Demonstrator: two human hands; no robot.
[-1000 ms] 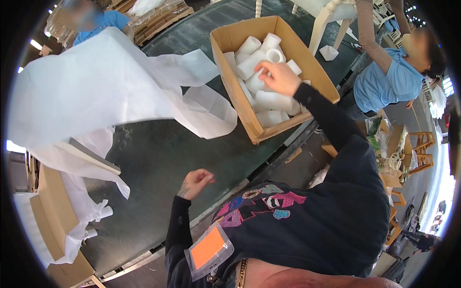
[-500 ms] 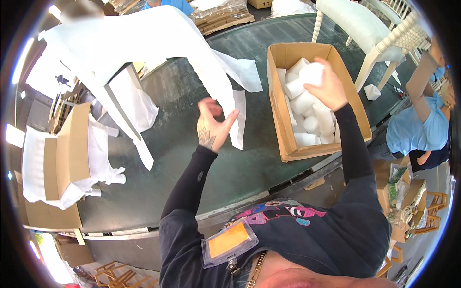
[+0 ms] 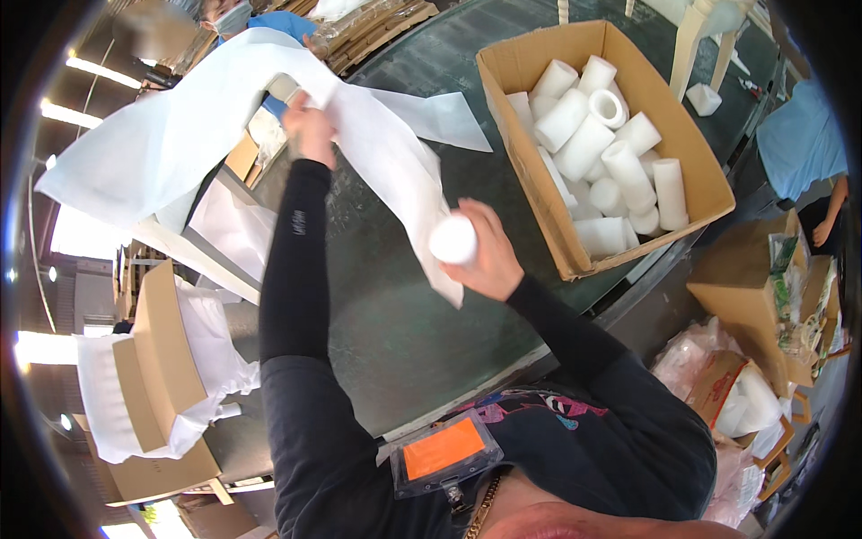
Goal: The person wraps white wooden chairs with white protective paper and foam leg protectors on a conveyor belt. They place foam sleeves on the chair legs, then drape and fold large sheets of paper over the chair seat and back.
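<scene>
My right hand point(image 3: 496, 256) is closed around a short white foam cylinder point(image 3: 453, 240), its round end facing up. The cylinder is beside the lower end of a long white wrapping sheet point(image 3: 395, 166). My left hand point(image 3: 310, 133), a little blurred, has its fingers bent onto the sheet's upper part, where it curves over a piece of furniture. Pale legs of that furniture point(image 3: 193, 258) show below the sheet; most of it is covered. An open cardboard box point(image 3: 512, 171) to the right holds several white foam rolls point(image 3: 584, 148), some hollow.
A dark green table point(image 3: 359, 332) lies under everything. At left stands a white-wrapped piece with cardboard point(image 3: 171, 359) on it. A cream chair leg point(image 3: 690, 45) and a small white block point(image 3: 704, 99) are at far right. Co-workers in blue point(image 3: 804, 139) stand at the right and far side.
My right hand has brought a foam cylinder out of the box, leftward to the sheet's lower end. My left hand has moved up and away along the sheet. The view has shifted.
</scene>
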